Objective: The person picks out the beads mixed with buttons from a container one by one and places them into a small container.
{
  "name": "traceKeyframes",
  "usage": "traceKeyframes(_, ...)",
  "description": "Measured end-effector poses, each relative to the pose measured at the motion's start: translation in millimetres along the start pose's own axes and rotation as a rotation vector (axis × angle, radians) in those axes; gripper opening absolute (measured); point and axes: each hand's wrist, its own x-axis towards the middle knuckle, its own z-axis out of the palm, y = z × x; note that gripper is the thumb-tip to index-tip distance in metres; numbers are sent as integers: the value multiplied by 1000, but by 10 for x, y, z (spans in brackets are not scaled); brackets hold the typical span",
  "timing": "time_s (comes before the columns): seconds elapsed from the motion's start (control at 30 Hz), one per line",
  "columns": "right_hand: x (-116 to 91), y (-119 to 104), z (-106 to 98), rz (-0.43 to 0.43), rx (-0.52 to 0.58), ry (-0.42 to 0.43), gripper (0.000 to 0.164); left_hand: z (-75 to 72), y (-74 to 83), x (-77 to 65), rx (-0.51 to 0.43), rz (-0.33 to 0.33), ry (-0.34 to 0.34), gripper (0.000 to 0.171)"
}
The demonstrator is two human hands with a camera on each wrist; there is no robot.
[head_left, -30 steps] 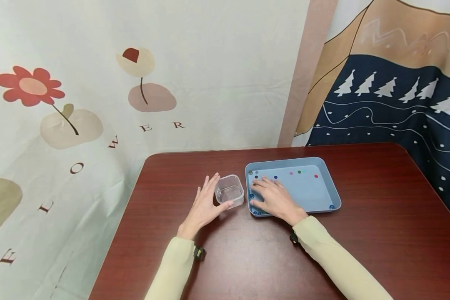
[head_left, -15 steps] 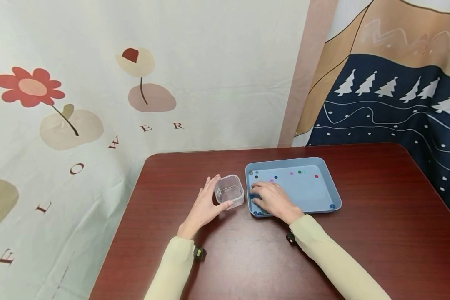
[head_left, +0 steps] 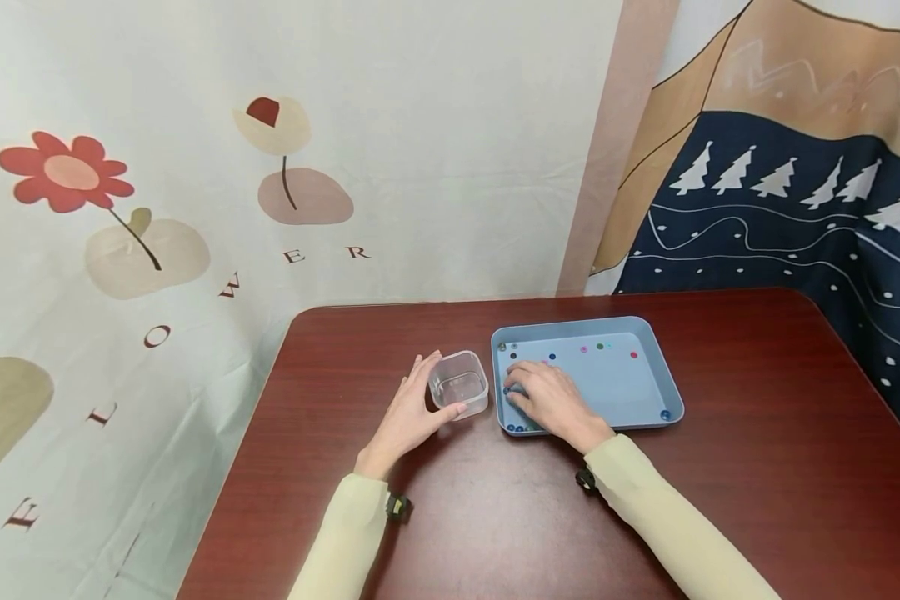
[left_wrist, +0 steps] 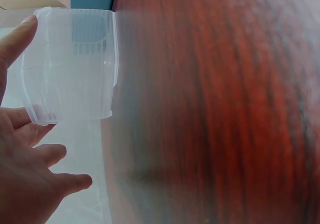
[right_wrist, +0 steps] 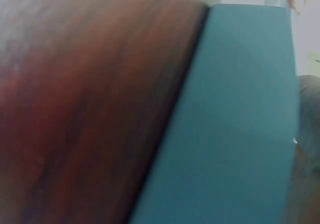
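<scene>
The step in hand looks to be picking among small round coloured pieces, material too small to tell, inside the shallow light-blue rectangular tray [head_left: 615, 392]. The right hand [head_left: 547, 396] is narrowed, its fingers bent down over the tray's left part; whether they pinch a piece, I cannot tell. The left hand [head_left: 408, 417] is spread wide, thumb and fingers holding a clear square plastic container [head_left: 459, 386], upright and open-topped just left of the tray. The next move probably calls for a fine fingertip pinch, with the container held steady.

Along the tray's far side lie 1 pink piece [head_left: 583, 349] and 1 green piece [head_left: 600, 346]; 1 red piece [head_left: 633, 355] sits towards its far right corner, and 1 larger blue piece [head_left: 665, 415] in its near right corner.
</scene>
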Motion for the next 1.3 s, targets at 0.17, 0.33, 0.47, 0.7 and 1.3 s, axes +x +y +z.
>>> traceKeyframes(0.17,-33,-37,-98,-37,36,98,20,0,-10,-8,-7,6,1,93)
traceKeyframes(0.33,-36,-110,-194,-69,64,183,17,-5,-9,-13,-13,0,1,94)
traceKeyframes(0.47,-35,-180,-246,-81,87,228,17,-16,-6,-20,-22,-15,-7,95)
traceKeyframes(0.7,-12,-282,-296,-133,123,299,19,-30,8,-23,-39,6,-15,94)
traceKeyframes(1.3,161,-356,-217,-149,146,303,18,-54,20,7,-26,-29,-56,95)
